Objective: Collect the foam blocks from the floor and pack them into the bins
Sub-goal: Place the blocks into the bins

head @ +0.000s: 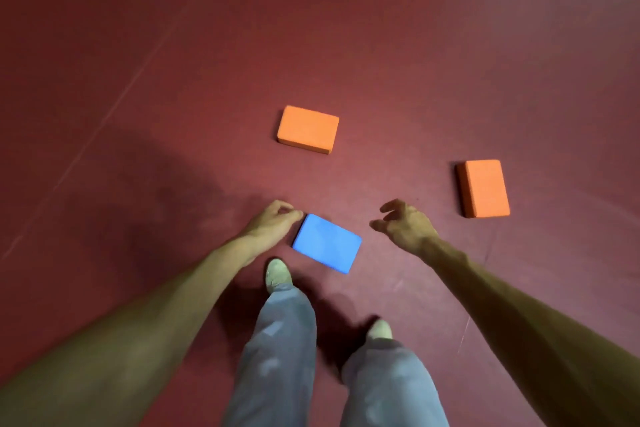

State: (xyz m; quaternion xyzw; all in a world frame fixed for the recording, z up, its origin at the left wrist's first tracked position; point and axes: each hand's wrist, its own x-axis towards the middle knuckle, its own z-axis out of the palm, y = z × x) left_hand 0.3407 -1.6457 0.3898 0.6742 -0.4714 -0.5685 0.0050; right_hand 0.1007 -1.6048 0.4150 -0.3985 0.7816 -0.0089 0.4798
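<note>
Down on a dark red floor [145, 55], seen from head height: three foam blocks, all lying flat, none touching another. Closest to the feet, a blue block [327, 243], turned at a slant, just ahead and to the right of the left shoe [278, 272]. Farther ahead, slightly left of centre, an orange block [308, 129]. Off to the right, well apart from both, a second orange block [486, 188], its long side running away from the viewer.

Reaches down with both bare arms toward the blue block. At that block's far left corner, the left hand [273, 222], fingers loosely curled, thumb close to the fingertips, holding nothing; contact with the corner, or a small gap beside it, not possible to tell. Just right of the same block and apart from it, the right hand [403, 224], palm down, fingers spread wide and bent like a claw, holding nothing.

Stands in pale grey trousers [277, 340] and pale shoes, left foot forward near the blue block, right shoe [380, 329] farther back and to the right. Casts a broad dark shadow [166, 184] across the floor on the left side, beside the left arm. Shows a faint pale line [86, 144] crossing the floor on a diagonal at the upper left.
</note>
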